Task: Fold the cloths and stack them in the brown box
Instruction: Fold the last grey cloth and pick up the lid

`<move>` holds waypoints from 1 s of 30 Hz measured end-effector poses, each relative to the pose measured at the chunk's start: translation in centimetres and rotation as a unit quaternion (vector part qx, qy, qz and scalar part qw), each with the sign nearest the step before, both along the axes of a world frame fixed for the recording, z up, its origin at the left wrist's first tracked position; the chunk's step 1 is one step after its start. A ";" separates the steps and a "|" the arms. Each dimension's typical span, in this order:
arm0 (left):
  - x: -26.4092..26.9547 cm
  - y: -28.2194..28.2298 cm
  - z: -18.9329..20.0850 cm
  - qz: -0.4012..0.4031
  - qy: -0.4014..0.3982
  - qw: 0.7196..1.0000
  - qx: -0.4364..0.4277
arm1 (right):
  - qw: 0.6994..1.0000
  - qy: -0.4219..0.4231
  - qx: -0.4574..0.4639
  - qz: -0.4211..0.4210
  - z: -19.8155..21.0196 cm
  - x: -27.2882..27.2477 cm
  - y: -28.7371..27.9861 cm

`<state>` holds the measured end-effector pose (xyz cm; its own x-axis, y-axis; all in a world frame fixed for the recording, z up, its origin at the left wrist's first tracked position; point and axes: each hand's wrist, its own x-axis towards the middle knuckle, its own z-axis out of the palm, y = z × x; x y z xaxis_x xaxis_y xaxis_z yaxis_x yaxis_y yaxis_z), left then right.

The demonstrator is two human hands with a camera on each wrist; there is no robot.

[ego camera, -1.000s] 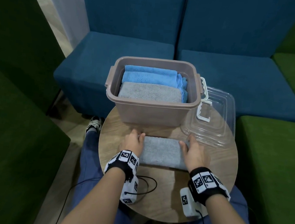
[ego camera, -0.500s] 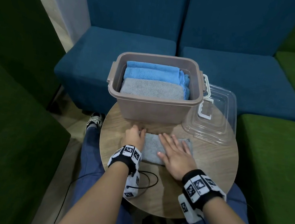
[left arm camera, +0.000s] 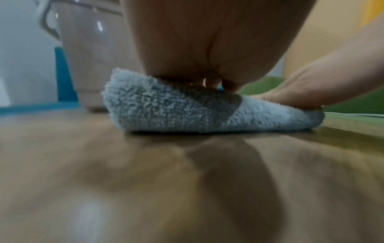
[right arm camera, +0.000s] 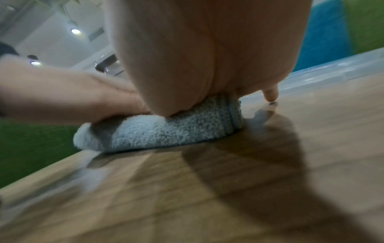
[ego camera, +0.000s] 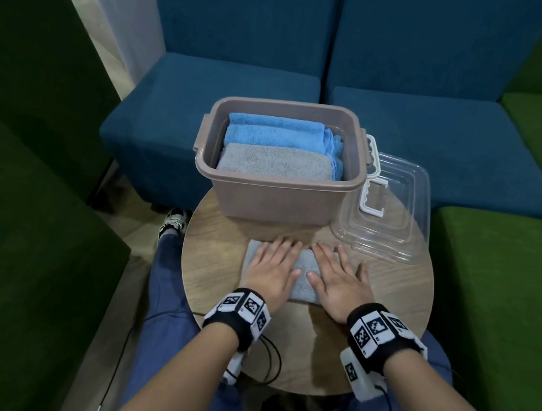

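A folded grey cloth [ego camera: 304, 279] lies on the round wooden table [ego camera: 214, 266], just in front of the brown box [ego camera: 277, 199]. My left hand [ego camera: 272, 267] lies flat on the cloth's left half, fingers straight. Flat on the right half presses my right hand [ego camera: 339, 278], its fingers spread toward the lid. The wrist views show the grey cloth [left arm camera: 187, 106] [right arm camera: 166, 131] squashed under both palms. Inside the box sit a folded grey cloth [ego camera: 275, 161] and folded blue cloths [ego camera: 275, 132] behind it.
A clear plastic lid [ego camera: 388, 213] with white clips lies on the table right of the box. Blue seats [ego camera: 408, 130] stand behind, green seats [ego camera: 503, 302] on both sides. Black cables [ego camera: 264, 358] trail over the table's near edge.
The long cloth was folded in half toward the left. Both hands went from gripping its ends to lying flat on top of it.
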<state>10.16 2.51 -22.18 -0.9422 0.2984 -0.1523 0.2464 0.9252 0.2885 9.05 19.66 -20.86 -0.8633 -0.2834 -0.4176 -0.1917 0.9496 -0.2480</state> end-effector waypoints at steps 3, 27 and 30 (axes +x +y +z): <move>-0.2 -2.4 -0.8 0.076 -0.030 0.997 0.013 | 1.000 -0.006 0.008 0.003 0.5 0.0 -0.1; -0.5 -4.8 2.8 0.175 -0.116 0.939 0.271 | 0.969 -0.008 -0.235 -0.078 2.3 -0.5 1.7; -0.1 -6.4 5.2 0.183 -0.054 0.905 0.380 | 0.938 -0.014 -0.332 -0.101 5.4 -0.3 1.8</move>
<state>10.07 -3.92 -16.98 -0.9910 0.0268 -0.1310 -0.1037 0.4636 0.8800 8.73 21.48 -15.48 -0.9190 -0.3202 -0.2299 -0.0093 0.6006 -0.7995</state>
